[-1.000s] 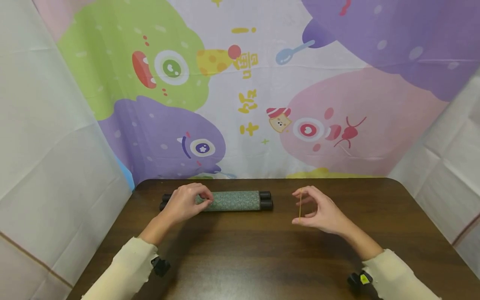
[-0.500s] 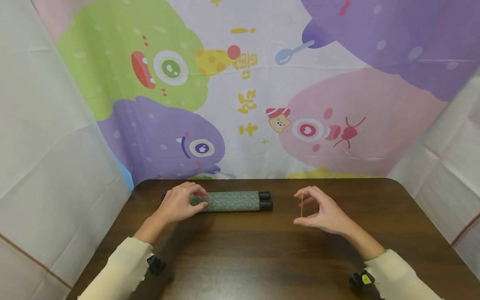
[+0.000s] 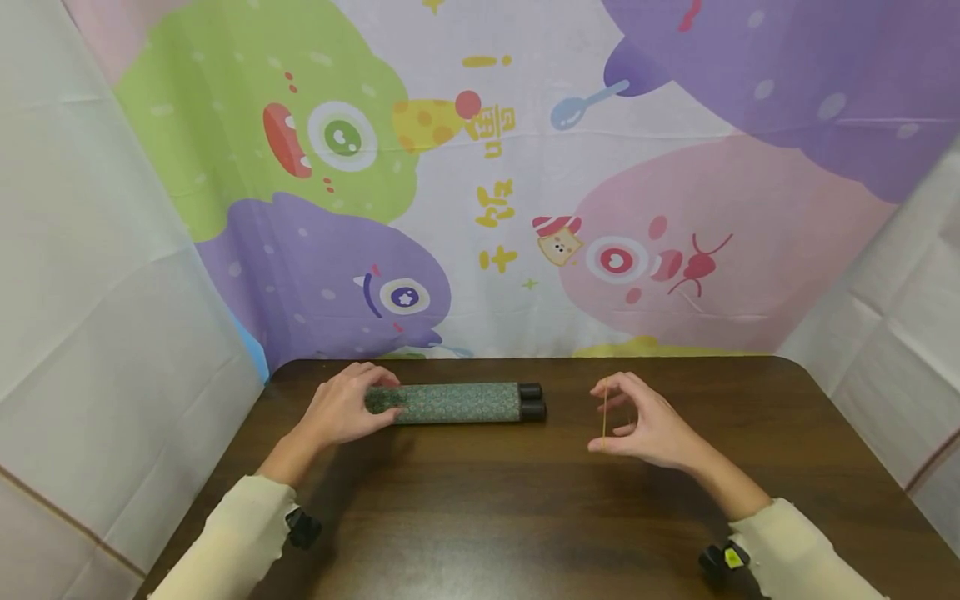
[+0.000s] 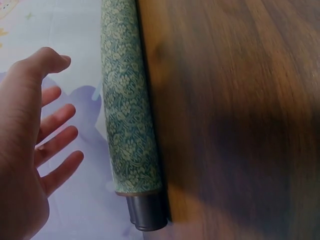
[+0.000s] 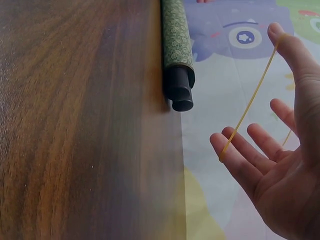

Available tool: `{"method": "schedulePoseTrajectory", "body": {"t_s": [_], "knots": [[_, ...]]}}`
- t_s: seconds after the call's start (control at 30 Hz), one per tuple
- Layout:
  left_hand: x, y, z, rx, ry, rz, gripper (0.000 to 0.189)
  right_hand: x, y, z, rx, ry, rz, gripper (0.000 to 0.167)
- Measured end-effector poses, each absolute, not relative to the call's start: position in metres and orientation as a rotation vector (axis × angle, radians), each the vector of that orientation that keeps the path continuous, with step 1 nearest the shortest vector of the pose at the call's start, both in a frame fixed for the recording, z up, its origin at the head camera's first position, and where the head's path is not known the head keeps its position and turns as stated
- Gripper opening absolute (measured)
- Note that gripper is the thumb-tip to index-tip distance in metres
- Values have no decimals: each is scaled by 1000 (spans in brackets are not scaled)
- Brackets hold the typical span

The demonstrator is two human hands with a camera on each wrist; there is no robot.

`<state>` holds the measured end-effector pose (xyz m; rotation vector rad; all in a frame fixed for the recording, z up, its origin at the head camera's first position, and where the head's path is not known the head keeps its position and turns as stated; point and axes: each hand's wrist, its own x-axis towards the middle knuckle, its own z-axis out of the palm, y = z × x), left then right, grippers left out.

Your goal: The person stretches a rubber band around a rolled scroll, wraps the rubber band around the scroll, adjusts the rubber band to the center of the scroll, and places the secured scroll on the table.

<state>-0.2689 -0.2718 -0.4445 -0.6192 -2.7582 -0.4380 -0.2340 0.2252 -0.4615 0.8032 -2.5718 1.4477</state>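
While the L hand (image 3: 341, 407) is poised at the L end of the green patterned scroll (image 3: 457, 402), the R hand (image 3: 648, 421) carries a thin yellow band (image 3: 605, 414) stretched between thumb & fingertip. Scroll lies lengthwise nr. the far edge of the counter (image 3: 480, 517), its R black rod ends (image 3: 532, 410) apart from the R hand.

Hand status: L = released, fingers loosely bent; L wrist view shows a gap to the cover. R = not clenched, digits spread inside the loop.

Recommended handling:
1. Keep R thumb & fingers evenly spread; loop must stay wide. Do not overstretch (snap risk).
2. Seat L grip across both rods, nr. the end; squeeze lightly, as cover may crease.
3. Keep rods parallel & R rod ends unobstructed.

Diff. vs. 1.0 s earlier: L hand sits farther L along the scroll, w/ thumb & fingers wider apart; more green cover shows; L rod ends are now hidden in head view. R hand, band & scroll: approx. unchanged.
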Motion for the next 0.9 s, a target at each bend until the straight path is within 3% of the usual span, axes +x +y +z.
{"method": "schedulePoseTrajectory", "body": {"t_s": [0.57, 0.9], "knots": [[-273, -289, -451, -600, -2824, -379, 58, -231, 228, -459, 851, -2600, 1471, 64], [-278, -294, -459, -618, -2951, -271, 91, -229, 229, -460, 859, -2612, 1466, 67]]}}
